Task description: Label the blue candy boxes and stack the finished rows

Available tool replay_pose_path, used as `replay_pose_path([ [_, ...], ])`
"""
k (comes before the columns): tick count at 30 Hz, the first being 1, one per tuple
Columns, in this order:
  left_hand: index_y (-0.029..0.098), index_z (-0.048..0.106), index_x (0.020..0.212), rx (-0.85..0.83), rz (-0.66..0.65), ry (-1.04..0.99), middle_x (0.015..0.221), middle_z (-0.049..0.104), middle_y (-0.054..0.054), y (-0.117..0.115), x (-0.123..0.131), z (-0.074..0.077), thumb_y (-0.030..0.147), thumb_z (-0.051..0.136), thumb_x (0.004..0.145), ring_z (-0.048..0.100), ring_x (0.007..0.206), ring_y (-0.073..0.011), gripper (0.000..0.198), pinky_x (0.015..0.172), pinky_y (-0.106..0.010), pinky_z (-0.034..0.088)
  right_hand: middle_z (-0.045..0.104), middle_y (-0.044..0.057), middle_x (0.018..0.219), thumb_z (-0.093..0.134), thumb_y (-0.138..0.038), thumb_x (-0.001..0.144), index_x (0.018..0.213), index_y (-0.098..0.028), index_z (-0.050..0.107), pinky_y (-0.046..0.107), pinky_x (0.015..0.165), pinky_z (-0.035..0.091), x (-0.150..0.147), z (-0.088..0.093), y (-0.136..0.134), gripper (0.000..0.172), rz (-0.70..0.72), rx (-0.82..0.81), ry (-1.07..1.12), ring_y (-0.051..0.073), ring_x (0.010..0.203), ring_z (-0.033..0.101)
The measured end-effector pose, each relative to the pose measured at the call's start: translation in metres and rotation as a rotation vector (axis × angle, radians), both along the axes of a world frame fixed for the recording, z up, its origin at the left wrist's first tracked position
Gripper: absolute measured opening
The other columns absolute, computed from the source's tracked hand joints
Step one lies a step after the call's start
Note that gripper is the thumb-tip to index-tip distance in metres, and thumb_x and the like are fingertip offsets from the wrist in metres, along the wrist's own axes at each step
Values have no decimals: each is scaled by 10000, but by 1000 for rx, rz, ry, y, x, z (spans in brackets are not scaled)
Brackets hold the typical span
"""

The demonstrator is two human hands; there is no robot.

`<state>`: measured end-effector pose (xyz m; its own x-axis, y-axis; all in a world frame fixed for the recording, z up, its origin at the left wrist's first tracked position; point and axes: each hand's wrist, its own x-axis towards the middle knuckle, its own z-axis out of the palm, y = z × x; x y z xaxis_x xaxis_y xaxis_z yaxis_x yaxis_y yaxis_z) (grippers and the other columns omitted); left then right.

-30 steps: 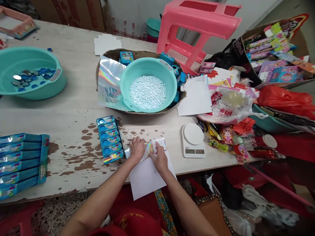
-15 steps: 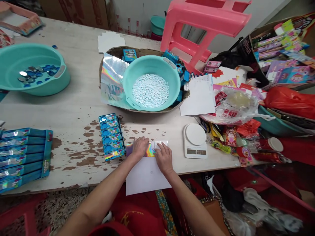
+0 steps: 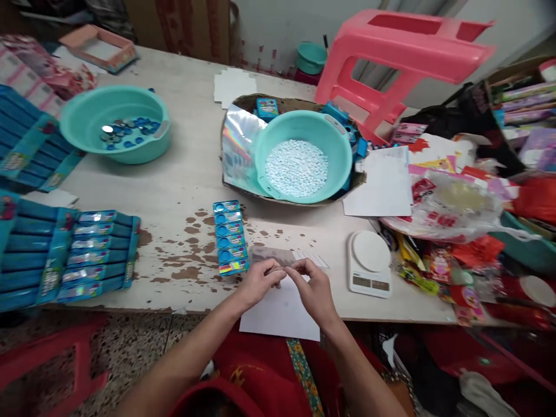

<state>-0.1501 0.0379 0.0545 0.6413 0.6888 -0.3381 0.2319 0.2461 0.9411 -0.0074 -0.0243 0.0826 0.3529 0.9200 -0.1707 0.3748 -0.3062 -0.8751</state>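
Observation:
My left hand [image 3: 260, 282] and my right hand [image 3: 313, 288] meet at their fingertips, thumb and fingers pinched on each. Whatever they pinch is too small to make out. Just behind the fingers lies a shiny strip [image 3: 270, 253], greyish now, with white bands at its right end. Under my hands is a white paper sheet [image 3: 278, 318] that hangs past the table's front edge. Left of the strip stands a row of blue caramel boxes [image 3: 230, 238] with round recesses. A white digital scale [image 3: 369, 263] sits to the right of my right hand.
Behind is a turquoise basin [image 3: 343, 168] of small pale candies, set in a cardboard tray. Another basin [image 3: 69, 130] holds blue discs. Blue boxes [image 3: 98, 255] are stacked at left. A pink stool [image 3: 417, 52] and mixed wrappers and bags [image 3: 456, 197] crowd the right.
My hands were spread on the colourful shiny strip; now they are drawn together with fingertips pinched. The view has swung left, showing more blue boxes on that side.

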Motion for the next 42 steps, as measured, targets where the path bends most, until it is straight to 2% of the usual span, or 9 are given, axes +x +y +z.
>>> replay_pose_path([
  [4,153,628,764,6,180,129,580,567,7,3,-59,-3,364,472,819,530,598,-123,269,588,-231,395,617,2,727,569,-367,805,748,-191,587,272,675,435,-49,-17,24,186,50,-29,96,145,696,553],
  [8,154,570,990,-95,314,125,557,562,29,16,-107,-8,395,473,812,537,530,-118,315,532,-225,412,604,20,762,584,-337,788,707,-206,638,285,698,423,-90,-33,51,164,125,-15,-26,168,767,540],
  [16,202,424,840,-161,401,60,450,470,93,38,-126,-45,370,505,789,440,378,-80,194,420,-177,335,509,49,852,602,-276,734,668,-207,634,334,786,402,-118,-64,77,101,47,-8,-292,208,872,480],
  [18,208,409,861,-217,410,-18,457,457,100,38,-126,-52,372,512,798,431,384,-76,204,426,-175,329,512,42,854,628,-286,698,742,-196,604,325,755,412,-116,-70,77,103,-16,-29,-236,195,828,492],
  [21,205,404,876,-345,384,-168,492,453,93,37,-129,-57,381,514,822,448,417,-73,214,463,-184,351,524,12,816,685,-346,622,837,-190,521,286,629,417,-111,-75,77,312,-89,-117,-60,155,676,491],
  [26,186,415,847,-507,320,-360,512,455,69,41,-134,-66,368,562,813,482,460,-83,236,498,-197,373,521,-10,769,668,-443,614,770,-204,468,263,598,387,-103,-82,80,349,-69,-117,-7,141,648,472],
  [34,195,414,775,-572,384,-216,466,368,98,37,-126,-88,460,648,724,335,379,-44,357,395,-159,274,510,-30,715,656,-389,601,756,-203,505,247,584,390,-96,-95,85,285,-46,-129,71,133,628,459],
  [39,177,455,663,-411,459,261,442,414,67,41,-130,-87,474,628,690,381,384,-76,345,388,-183,255,596,19,884,434,-321,838,901,-213,588,283,722,432,-46,-74,73,198,142,28,-96,148,743,530],
  [42,180,519,697,56,704,570,563,518,23,35,-126,-57,436,568,744,487,538,-133,265,497,-233,367,556,103,1107,463,-337,854,1080,-201,563,388,879,391,4,-84,51,282,-8,49,-454,230,1006,489],
])
